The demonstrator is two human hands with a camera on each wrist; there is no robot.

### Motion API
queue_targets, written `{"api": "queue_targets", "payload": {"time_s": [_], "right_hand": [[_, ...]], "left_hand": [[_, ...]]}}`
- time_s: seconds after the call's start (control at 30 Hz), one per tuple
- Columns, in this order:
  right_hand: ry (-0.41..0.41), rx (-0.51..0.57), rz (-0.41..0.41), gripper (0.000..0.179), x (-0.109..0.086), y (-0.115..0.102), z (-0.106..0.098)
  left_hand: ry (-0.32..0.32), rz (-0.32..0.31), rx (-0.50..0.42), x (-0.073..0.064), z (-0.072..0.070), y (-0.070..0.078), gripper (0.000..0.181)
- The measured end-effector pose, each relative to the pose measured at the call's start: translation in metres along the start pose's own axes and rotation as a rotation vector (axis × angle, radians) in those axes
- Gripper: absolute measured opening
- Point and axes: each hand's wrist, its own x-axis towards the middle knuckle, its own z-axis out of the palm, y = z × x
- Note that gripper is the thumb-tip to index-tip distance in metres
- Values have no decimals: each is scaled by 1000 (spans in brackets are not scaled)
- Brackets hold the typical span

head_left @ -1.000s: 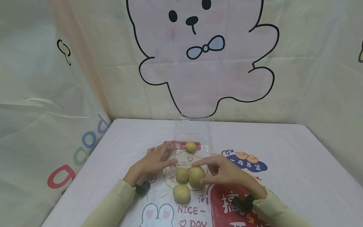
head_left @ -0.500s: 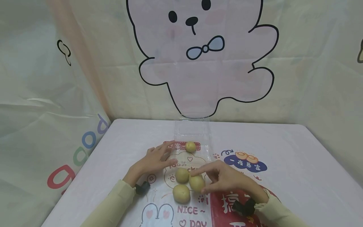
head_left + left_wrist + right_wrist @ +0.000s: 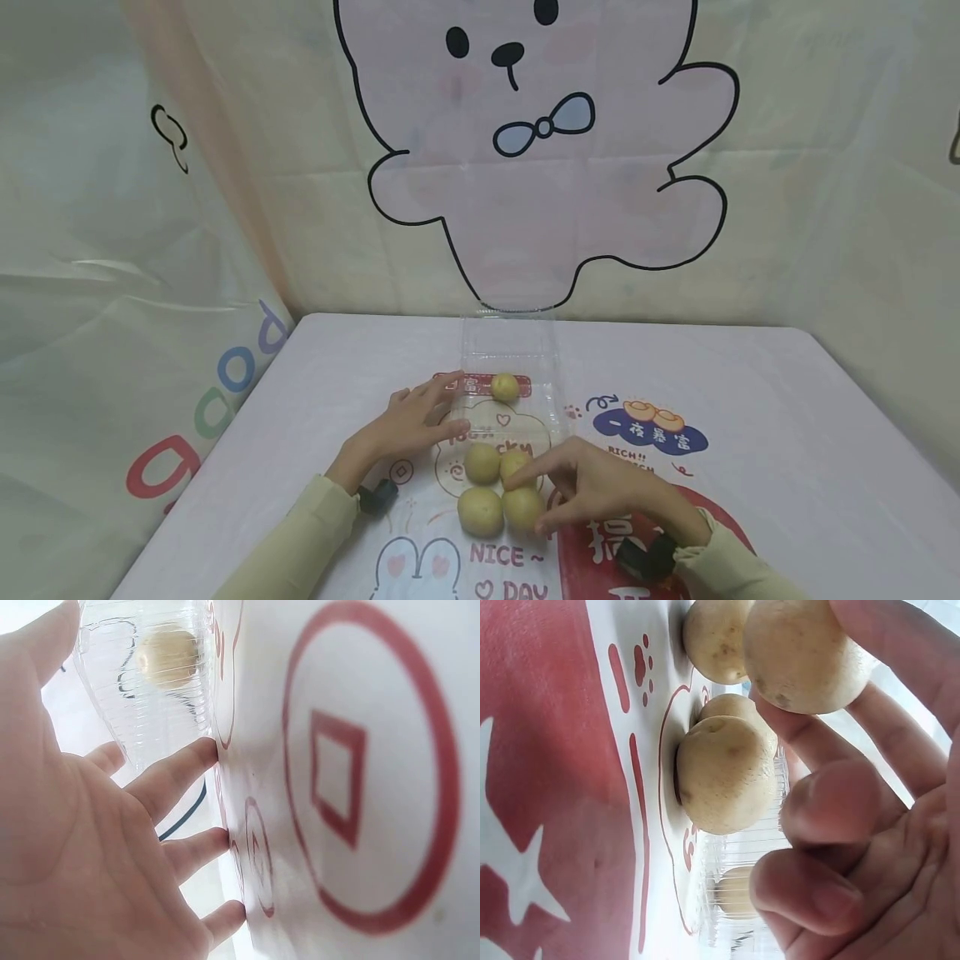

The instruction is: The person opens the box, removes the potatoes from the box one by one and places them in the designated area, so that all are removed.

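My right hand pinches a small yellow potato between thumb and fingers; the right wrist view shows that held potato apart from the tabletop. Just left of it lies another potato. Behind these sit two more, a left potato and a right potato, which my fingers partly cover. A clear plastic box with its lid folded back holds one potato. My left hand spreads its fingers beside the box's left side, fingertips resting on the table.
The white table bears printed drawings and a red patch. The open lid reaches towards the table's back edge. A printed curtain hangs behind, and another sheet hangs at the left.
My right hand has drawn the pinched potato nearer to me, beside the front-left potato. The back-right potato, hidden behind it before, now shows. My left hand has stayed still.
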Motion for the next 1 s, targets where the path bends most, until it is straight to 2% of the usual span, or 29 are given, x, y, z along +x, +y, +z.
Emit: {"api": "queue_targets", "payload": {"time_s": [0.43, 0.63, 1.0], "right_hand": [[-56, -74, 94, 46, -2, -1, 2], [-78, -98, 77, 45, -1, -1, 6], [-58, -168, 44, 45, -3, 0, 10]], "left_hand": [[-3, -1, 6, 0, -1, 2, 86], [-7, -18, 4, 0, 0, 2, 86], [-2, -7, 6, 0, 0, 2, 87]]}}
